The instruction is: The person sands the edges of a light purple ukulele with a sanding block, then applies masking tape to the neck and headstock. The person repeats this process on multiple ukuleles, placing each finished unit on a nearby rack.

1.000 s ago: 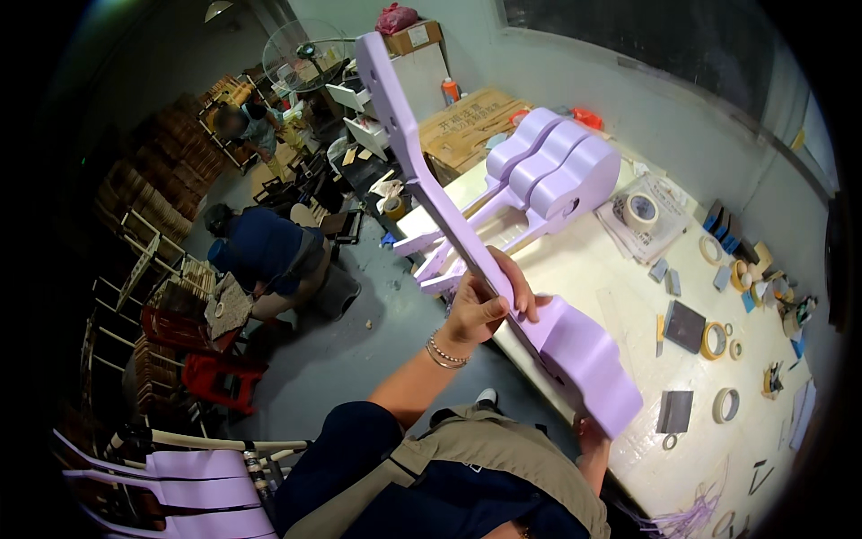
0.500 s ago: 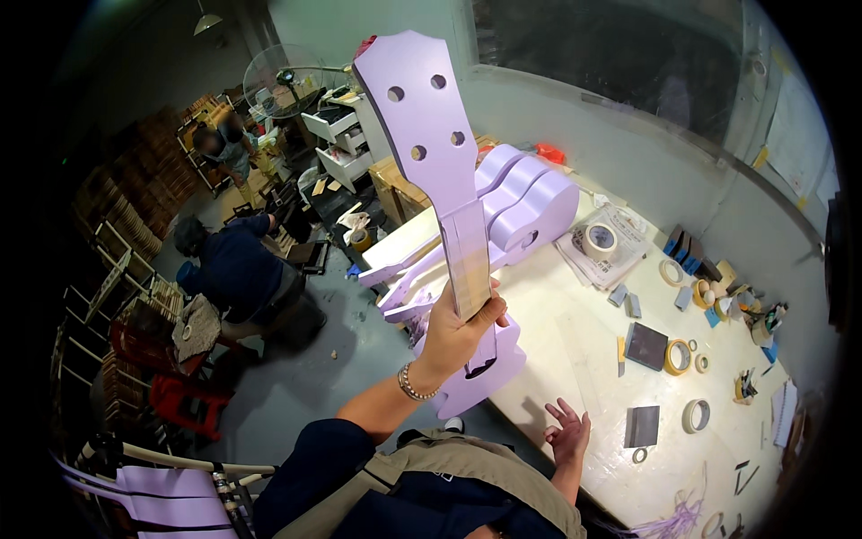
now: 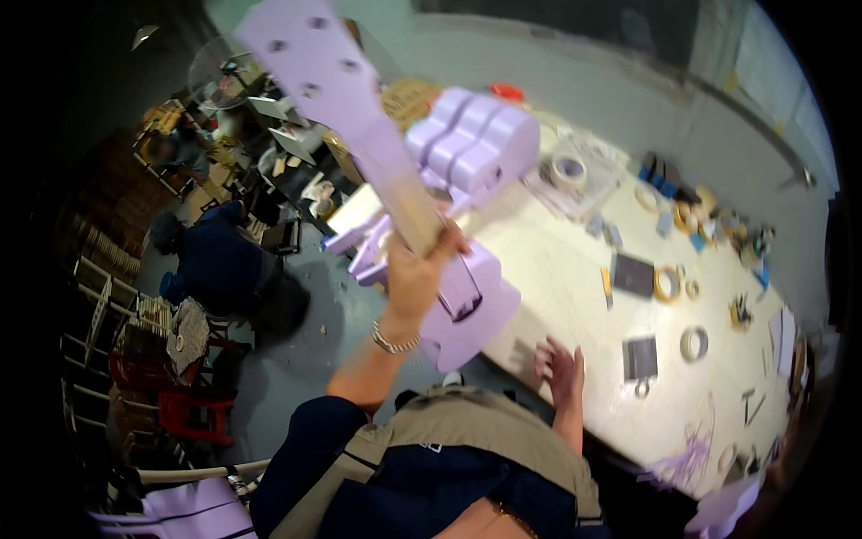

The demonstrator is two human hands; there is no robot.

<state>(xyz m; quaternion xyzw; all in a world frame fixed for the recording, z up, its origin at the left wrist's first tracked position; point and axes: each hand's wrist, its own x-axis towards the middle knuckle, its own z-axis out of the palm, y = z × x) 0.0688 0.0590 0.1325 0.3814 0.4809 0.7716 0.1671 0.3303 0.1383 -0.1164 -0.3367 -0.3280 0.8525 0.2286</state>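
Observation:
My left hand [image 3: 415, 280] is closed around the neck of a lilac ukulele [image 3: 485, 328], near where it meets the body. Its headstock, with tuner holes, points up and to the left, and a bare wood strip runs along the neck. The body hangs below my hand, by the table's near edge. My right hand [image 3: 562, 373] hovers over that edge, fingers apart and holding nothing. Behind the held instrument, several lilac ukuleles [image 3: 489, 135] lie close together on the white table [image 3: 548, 278], necks toward the left.
Tape rolls [image 3: 693, 343], a dark square pad [image 3: 633, 275], a yellow-handled cutter [image 3: 607, 289] and purple strips [image 3: 687, 463] lie on the table. More lilac instruments [image 3: 202, 510] rest at lower left. A co-worker [image 3: 215, 265] bends near a red stool [image 3: 193, 413].
The ukulele's headstock has swung left and tilted further, carried by my left hand. The whole view has shifted. My right hand stays open, and a lilac piece now shows at lower right.

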